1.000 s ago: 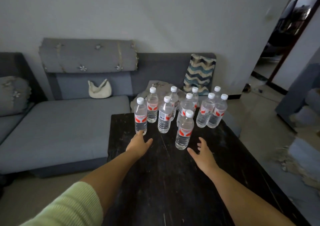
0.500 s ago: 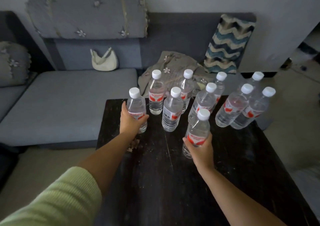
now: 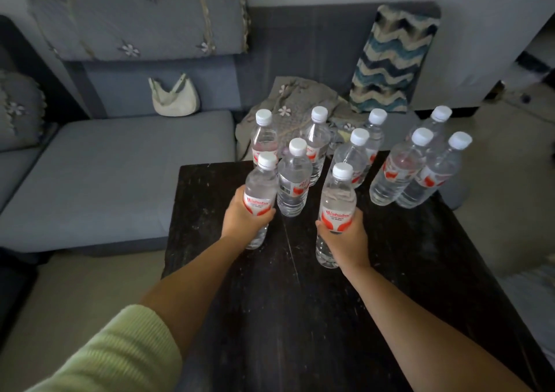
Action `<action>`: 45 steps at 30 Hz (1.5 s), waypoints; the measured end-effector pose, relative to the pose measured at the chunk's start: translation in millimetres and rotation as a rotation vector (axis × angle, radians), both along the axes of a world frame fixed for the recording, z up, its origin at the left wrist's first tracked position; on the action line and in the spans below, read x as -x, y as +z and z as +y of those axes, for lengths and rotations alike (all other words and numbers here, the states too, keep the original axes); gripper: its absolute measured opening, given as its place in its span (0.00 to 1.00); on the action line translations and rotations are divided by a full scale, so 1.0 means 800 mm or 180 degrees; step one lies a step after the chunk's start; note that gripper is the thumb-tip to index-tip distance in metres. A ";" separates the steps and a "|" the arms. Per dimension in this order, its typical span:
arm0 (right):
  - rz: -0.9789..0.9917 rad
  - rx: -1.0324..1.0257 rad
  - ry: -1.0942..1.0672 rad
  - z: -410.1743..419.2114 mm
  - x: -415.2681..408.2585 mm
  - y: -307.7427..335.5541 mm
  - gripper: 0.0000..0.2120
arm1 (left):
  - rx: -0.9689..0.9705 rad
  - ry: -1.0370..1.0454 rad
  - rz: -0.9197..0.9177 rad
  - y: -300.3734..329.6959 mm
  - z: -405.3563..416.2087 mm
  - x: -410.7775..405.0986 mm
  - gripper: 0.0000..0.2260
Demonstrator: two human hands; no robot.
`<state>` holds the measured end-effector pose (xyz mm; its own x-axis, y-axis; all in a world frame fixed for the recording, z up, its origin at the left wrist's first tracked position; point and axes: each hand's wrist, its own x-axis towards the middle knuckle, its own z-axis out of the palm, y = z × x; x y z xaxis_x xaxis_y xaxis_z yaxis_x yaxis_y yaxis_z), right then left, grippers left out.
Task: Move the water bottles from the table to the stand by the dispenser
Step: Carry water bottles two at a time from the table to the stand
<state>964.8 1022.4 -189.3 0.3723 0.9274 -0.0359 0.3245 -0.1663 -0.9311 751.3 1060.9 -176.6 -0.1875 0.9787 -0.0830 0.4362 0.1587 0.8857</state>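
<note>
Several clear water bottles with white caps and red labels stand on a dark wooden table (image 3: pixel 300 316). My left hand (image 3: pixel 240 217) grips one bottle (image 3: pixel 260 190) around its label, at the left front of the group. My right hand (image 3: pixel 345 238) grips another bottle (image 3: pixel 338 199) the same way, at the right front. Both held bottles are upright and appear lifted a little toward me. The others stay behind: one (image 3: pixel 294 178) between my hands, a few in the back row (image 3: pixel 318 139), and three clustered at the right (image 3: pixel 399 169). The stand and dispenser are out of view.
A grey sofa (image 3: pixel 105 175) runs along the table's far and left sides. On it lie a white handbag (image 3: pixel 174 97), a crumpled grey cloth (image 3: pixel 294 100) and a zigzag-patterned cushion (image 3: pixel 387 61). Light floor (image 3: pixel 504 139) shows to the right of the table.
Both hands went from open above the table to gripping a bottle each. The two gripped bottles have since come toward me and slightly up; the view has moved closer.
</note>
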 end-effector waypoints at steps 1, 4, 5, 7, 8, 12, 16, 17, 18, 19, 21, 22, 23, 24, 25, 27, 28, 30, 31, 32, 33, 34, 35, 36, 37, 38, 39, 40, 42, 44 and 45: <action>-0.0042 0.0010 0.0021 -0.013 0.001 0.004 0.30 | 0.0018 -0.0091 0.0022 0.004 -0.016 -0.002 0.28; -0.0202 0.0098 0.0142 -0.056 0.000 0.007 0.28 | 0.0141 -0.0337 0.0102 0.006 -0.062 -0.010 0.28; -0.0273 0.0175 0.0200 -0.071 -0.003 0.010 0.28 | 0.0179 -0.0417 0.0161 0.007 -0.077 -0.012 0.28; -0.0390 0.0326 0.0264 -0.097 -0.010 0.012 0.28 | 0.0244 -0.0557 0.0255 0.008 -0.102 -0.018 0.29; -0.0436 0.0363 0.0263 -0.115 -0.014 0.016 0.28 | 0.0288 -0.0653 0.0267 0.013 -0.117 -0.018 0.29; -0.0558 0.0463 0.0158 -0.164 -0.035 0.031 0.27 | 0.0411 -0.1006 0.0306 0.024 -0.154 -0.025 0.28; -0.0545 0.0371 -0.0222 -0.219 -0.063 0.054 0.27 | 0.0318 -0.1419 0.0370 0.042 -0.187 -0.049 0.28; -0.0549 0.0339 -0.0346 -0.236 -0.072 0.060 0.27 | 0.0287 -0.1526 0.0375 0.048 -0.194 -0.059 0.28; -0.0543 0.0309 -0.0471 -0.255 -0.081 0.066 0.27 | 0.0261 -0.1639 0.0389 0.055 -0.202 -0.070 0.29; -0.0537 0.0299 -0.0570 -0.271 -0.089 0.071 0.27 | 0.0244 -0.1726 0.0403 0.060 -0.208 -0.080 0.29; -0.0542 0.0319 -0.0844 -0.308 -0.110 0.080 0.26 | 0.0178 -0.1964 0.0450 0.071 -0.222 -0.107 0.29; -0.0551 0.0316 -0.0982 -0.328 -0.122 0.085 0.26 | 0.0133 -0.2092 0.0477 0.076 -0.230 -0.122 0.29; -0.0556 0.0288 -0.1111 -0.349 -0.134 0.089 0.26 | 0.0088 -0.2227 0.0503 0.081 -0.240 -0.138 0.29; -0.0554 0.0276 -0.1238 -0.371 -0.148 0.093 0.25 | 0.0034 -0.2369 0.0524 0.086 -0.251 -0.155 0.29; -0.0539 0.0278 -0.1361 -0.394 -0.161 0.095 0.24 | -0.0003 -0.2512 0.0537 0.092 -0.263 -0.173 0.29; -0.0439 0.0286 -0.1583 -0.441 -0.186 0.101 0.24 | -0.0047 -0.2777 0.0528 0.100 -0.291 -0.210 0.28; -0.0392 0.0279 -0.1696 -0.466 -0.199 0.105 0.24 | -0.0076 -0.2912 0.0494 0.104 -0.308 -0.231 0.28; -0.0354 0.0233 -0.1913 -0.506 -0.217 0.110 0.24 | -0.0082 -0.3132 0.0415 0.111 -0.338 -0.264 0.28; -0.0342 0.0200 -0.2059 -0.541 -0.233 0.114 0.23 | -0.0060 -0.3283 0.0358 0.115 -0.367 -0.290 0.27; -0.0325 0.0194 -0.2121 -0.557 -0.240 0.117 0.22 | -0.0022 -0.3347 0.0307 0.116 -0.381 -0.303 0.27; -0.0327 0.0219 -0.2244 -0.587 -0.251 0.120 0.21 | 0.0024 -0.3468 0.0245 0.118 -0.406 -0.323 0.26; -0.0322 0.0217 -0.2389 -0.627 -0.262 0.125 0.19 | 0.0079 -0.3596 0.0177 0.120 -0.439 -0.348 0.26; -0.0316 0.0167 -0.2497 -0.654 -0.268 0.127 0.16 | 0.0127 -0.3648 0.0137 0.120 -0.463 -0.364 0.25; -0.0356 0.0090 -0.2654 -0.692 -0.275 0.130 0.13 | 0.0155 -0.3744 0.0109 0.120 -0.494 -0.385 0.25; -0.0395 0.0047 -0.2788 -0.726 -0.280 0.131 0.13 | 0.0181 -0.3838 0.0083 0.119 -0.524 -0.403 0.24; -0.0394 0.0059 -0.2897 -0.758 -0.282 0.133 0.14 | 0.0211 -0.3925 0.0045 0.117 -0.551 -0.418 0.24; -0.0376 0.0118 -0.3054 -0.796 -0.284 0.133 0.16 | 0.0238 -0.4077 0.0002 0.116 -0.586 -0.436 0.24; -0.0348 0.0200 -0.3238 -0.834 -0.285 0.135 0.20 | 0.0220 -0.4273 -0.0031 0.114 -0.620 -0.453 0.23; -0.0393 0.0303 -0.3591 -0.902 -0.286 0.135 0.24 | 0.0221 -0.4641 -0.0059 0.110 -0.680 -0.481 0.22; -0.0400 0.0331 -0.3966 -0.963 -0.282 0.133 0.24 | 0.0246 -0.5024 -0.0036 0.108 -0.734 -0.504 0.19; -0.0405 0.0342 -0.4173 -0.993 -0.276 0.132 0.25 | 0.0273 -0.5207 -0.0040 0.108 -0.761 -0.514 0.18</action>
